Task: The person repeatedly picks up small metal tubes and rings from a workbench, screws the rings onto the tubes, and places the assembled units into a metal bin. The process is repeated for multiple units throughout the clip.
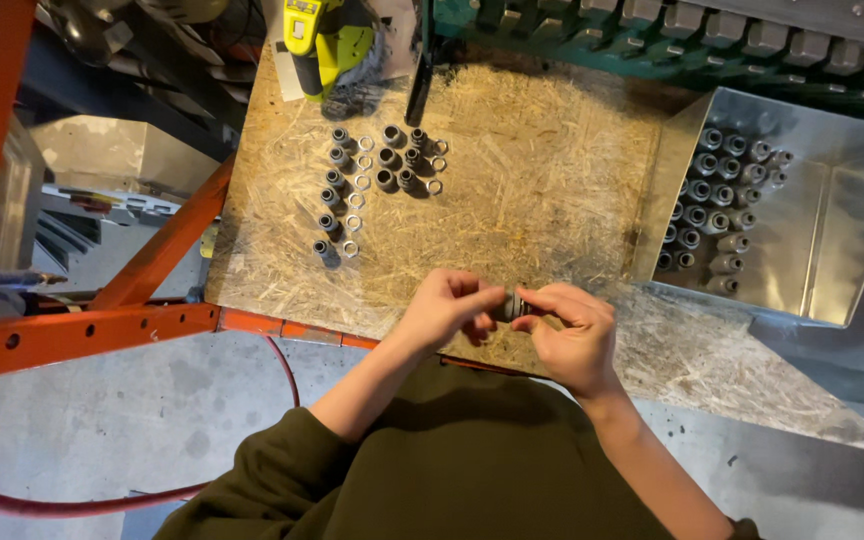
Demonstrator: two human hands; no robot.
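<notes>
Orange steel frame (82,325) at left. Chipboard surface (552,180): rows of grey fittings (337,185) with loose rings (357,200), yellow-green power tool (322,40) behind. Left hand (447,305) and right hand (572,330), both closed on one small grey fitting (514,304) at the near edge. Metal bin (842,230) of fittings at right.

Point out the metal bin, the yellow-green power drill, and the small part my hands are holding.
metal bin (857,215), head view, bare inner wall.
power drill (324,40), head view, yellow-green body.
small part (514,305), head view, dark middle between both hands.
</notes>
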